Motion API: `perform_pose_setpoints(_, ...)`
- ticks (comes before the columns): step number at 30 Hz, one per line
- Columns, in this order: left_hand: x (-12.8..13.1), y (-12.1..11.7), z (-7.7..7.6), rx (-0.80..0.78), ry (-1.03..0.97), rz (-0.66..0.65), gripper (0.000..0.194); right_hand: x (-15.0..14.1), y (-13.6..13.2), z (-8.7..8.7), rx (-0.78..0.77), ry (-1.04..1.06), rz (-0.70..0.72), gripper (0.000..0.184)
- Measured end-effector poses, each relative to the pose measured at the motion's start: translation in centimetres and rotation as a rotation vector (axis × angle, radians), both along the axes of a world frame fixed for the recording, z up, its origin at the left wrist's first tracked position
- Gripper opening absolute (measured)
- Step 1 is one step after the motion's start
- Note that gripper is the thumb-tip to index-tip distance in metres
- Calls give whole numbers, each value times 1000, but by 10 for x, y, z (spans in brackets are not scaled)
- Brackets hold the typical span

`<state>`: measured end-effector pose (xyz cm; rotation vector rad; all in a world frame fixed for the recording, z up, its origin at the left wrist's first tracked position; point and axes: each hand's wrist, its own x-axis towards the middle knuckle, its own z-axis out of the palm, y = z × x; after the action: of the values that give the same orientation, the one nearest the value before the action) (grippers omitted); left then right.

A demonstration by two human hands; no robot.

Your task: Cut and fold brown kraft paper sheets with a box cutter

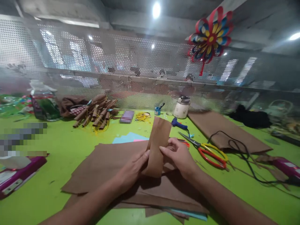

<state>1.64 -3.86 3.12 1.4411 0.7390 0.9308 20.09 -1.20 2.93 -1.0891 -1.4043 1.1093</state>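
Observation:
A strip of brown paper (pixel 158 145) stands curled and half rolled at the middle of the green table (pixel 58 143). My left hand (pixel 131 170) grips its left edge, fingers closed on the lower part. My right hand (pixel 178 155) pinches its right edge with thumb and fingers. Beneath both hands lies a stack of brown paper sheets (pixel 105 165), with a blue sheet (pixel 127 137) showing behind it.
Scissors with red and yellow handles (pixel 206 150) lie right of my hands, a blue glue gun (pixel 179 125) and white jar (pixel 181 107) behind them. Rolled brown paper tubes (pixel 96 114) pile at back left. A black cord (pixel 241 156) crosses another brown sheet (pixel 225 131). A pinwheel (pixel 211 36) hangs above.

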Motion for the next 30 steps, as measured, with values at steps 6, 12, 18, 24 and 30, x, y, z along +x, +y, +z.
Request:
perform_pose_setpoints(6,1,-1,-6,-68,-61,-26,38,-7,-8,0,-291,254,108,42)
perform_pose_setpoints(12,8,-1,-8,-318,-290,-68,47,-6,-1,-4,-59,154,2,32)
perform_pose_setpoints(18,5,5,-24,-265,-187,-46,59,-7,-1,-5,77,128,-52,25)
perform_pose_setpoints(24,12,7,-24,-183,-126,93,45,-14,-8,-2,127,269,-17,59)
perform_pose_setpoints(30,13,0,-13,-206,-79,67,43,-6,-4,6,40,335,65,38)
